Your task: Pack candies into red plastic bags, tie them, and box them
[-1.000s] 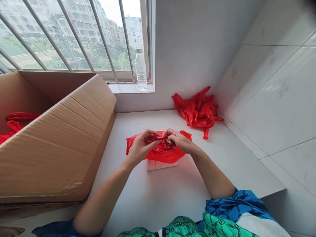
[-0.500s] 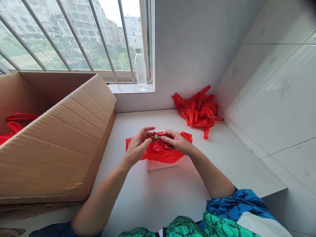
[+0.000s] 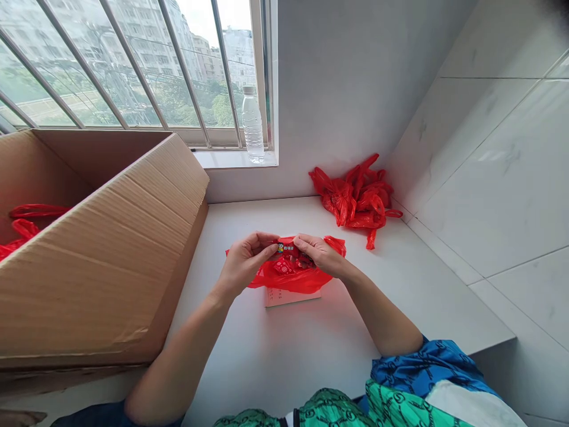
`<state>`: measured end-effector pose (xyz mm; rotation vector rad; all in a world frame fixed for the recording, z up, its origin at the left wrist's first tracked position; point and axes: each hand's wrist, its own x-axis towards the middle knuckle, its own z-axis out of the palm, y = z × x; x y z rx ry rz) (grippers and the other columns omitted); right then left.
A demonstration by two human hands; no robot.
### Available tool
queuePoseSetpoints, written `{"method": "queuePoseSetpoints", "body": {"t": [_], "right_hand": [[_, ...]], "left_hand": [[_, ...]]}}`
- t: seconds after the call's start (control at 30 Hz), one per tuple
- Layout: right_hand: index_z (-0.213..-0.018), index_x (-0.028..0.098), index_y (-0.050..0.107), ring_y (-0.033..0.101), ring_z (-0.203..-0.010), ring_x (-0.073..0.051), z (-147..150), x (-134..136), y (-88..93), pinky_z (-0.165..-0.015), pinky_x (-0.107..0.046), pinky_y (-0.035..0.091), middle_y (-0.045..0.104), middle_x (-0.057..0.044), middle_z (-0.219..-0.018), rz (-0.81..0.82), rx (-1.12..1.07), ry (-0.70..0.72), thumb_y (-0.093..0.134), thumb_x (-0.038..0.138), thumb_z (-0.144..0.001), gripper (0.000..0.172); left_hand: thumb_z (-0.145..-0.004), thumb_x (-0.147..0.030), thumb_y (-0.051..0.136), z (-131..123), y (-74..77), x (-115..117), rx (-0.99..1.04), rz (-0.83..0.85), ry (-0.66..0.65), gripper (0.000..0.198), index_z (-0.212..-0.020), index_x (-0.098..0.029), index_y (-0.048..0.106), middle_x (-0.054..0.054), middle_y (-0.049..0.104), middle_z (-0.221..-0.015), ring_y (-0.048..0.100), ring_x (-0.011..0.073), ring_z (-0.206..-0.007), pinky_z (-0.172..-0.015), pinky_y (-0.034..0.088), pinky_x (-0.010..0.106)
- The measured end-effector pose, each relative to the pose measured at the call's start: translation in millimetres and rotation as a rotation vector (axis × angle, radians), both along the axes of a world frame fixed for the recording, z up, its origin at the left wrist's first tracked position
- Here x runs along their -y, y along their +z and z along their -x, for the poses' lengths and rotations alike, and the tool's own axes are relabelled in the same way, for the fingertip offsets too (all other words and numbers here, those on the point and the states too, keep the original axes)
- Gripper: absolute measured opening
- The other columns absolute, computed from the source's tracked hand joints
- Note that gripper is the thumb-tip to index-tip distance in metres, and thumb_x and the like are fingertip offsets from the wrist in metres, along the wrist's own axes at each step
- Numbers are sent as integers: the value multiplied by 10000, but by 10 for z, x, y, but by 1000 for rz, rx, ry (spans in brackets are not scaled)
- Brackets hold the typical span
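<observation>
Between my two hands is a small red candy packet [image 3: 285,247] with a cartoon figure and white lettering. My left hand [image 3: 246,259] pinches its left end with thumb and fingers. At the other end, my right hand [image 3: 320,254] grips it the same way. Just below lies an open red plastic bag [image 3: 284,282] holding several small red wrapped pieces [image 3: 283,265]. Under the bag, the front part of a flat pale box or booklet [image 3: 293,298] with printed marks shows; the bag hides the rest.
A large open cardboard box [image 3: 115,249] stands at the left, with red plastic [image 3: 26,231] inside. Crumpled red bags [image 3: 355,196] lie at the back right of the white tabletop [image 3: 284,356]. A clear bottle [image 3: 253,126] stands on the windowsill beside the barred window.
My left hand's fingers have closed onto the packet's left end. The packet's printed face now shows more fully, where my right hand covered part of it before.
</observation>
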<state>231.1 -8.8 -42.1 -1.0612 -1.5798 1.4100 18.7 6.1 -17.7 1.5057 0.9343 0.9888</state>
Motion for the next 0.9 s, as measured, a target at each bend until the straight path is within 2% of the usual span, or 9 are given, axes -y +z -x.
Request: {"method": "queuePoseSetpoints", "body": {"t": [0.13, 0.27, 0.4, 0.57, 0.67, 0.77, 0.83, 0.9], "right_hand": [[-902, 267, 575, 529, -655, -133, 12, 8, -11, -602, -250, 433, 596, 17, -792, -54, -57, 26, 499, 574, -956, 321], [-881, 252, 558, 493, -641, -131, -11, 10, -7, -595, -253, 415, 567, 24, -769, -161, 37, -6, 530, 536, -956, 295], [-874, 245, 590, 519, -656, -139, -57, -22, -37, -611, -257, 403, 583, 30, -730, -262, 277, -93, 512, 520, -974, 303], [-991, 222, 619, 634, -845, -194, -50, -28, -59, -734, -306, 464, 687, -40, -922, -243, 574, -124, 516, 419, -991, 222], [-1075, 203, 643, 654, -929, -220, -82, 86, 76, -787, -335, 482, 704, -82, -1006, -269, 667, -126, 471, 341, -1014, 228], [-1148, 260, 664, 676, -901, -182, -211, 287, 311, -773, -307, 508, 725, -35, -1072, -365, 502, -94, 441, 375, -1032, 276], [-1107, 271, 685, 682, -850, -176, -339, 423, 458, -719, -295, 517, 738, -16, -1026, -452, 455, -205, 492, 415, -1010, 260], [-1057, 256, 690, 680, -850, -194, -481, 528, 558, -683, -303, 514, 734, -28, -992, -551, 511, -392, 563, 422, -972, 226]], "left_hand": [[-830, -418, 745, -33, -34, 24, -49, -62, 15, 321, -1029, -169, 709, 77, 761, -973, 727, 219, -912, -839, 600, 329], [-903, -430, 650, -39, 0, 85, -220, -164, 50, 297, -1091, -205, 696, 51, 761, -966, 732, 208, -907, -831, 588, 320], [-964, -445, 549, 41, 181, 174, -466, -386, 165, 314, -1161, -238, 679, 34, 744, -1015, 727, 160, -806, -716, 556, 257], [-951, -465, 540, 226, 437, 240, -726, -665, 440, 286, -1021, -249, 713, 4, 700, -1001, 622, 98, -589, -592, 461, 245], [-933, -567, 519, 366, 526, 259, -935, -602, 478, 393, -1141, -275, 679, 11, 693, -1041, 615, 117, -593, -562, 405, 257], [-865, -716, 503, 499, 555, 290, -1133, -422, 363, 568, -1163, -261, 664, 47, 712, -1046, 672, 203, -728, -540, 358, 268], [-797, -789, 516, 564, 549, 324, -1235, -317, 259, 607, -1029, -257, 696, 53, 730, -952, 680, 259, -795, -536, 338, 274], [-751, -805, 547, 604, 535, 361, -1307, -258, 187, 576, -884, -266, 700, 48, 727, -846, 669, 282, -783, -528, 318, 278]]}}
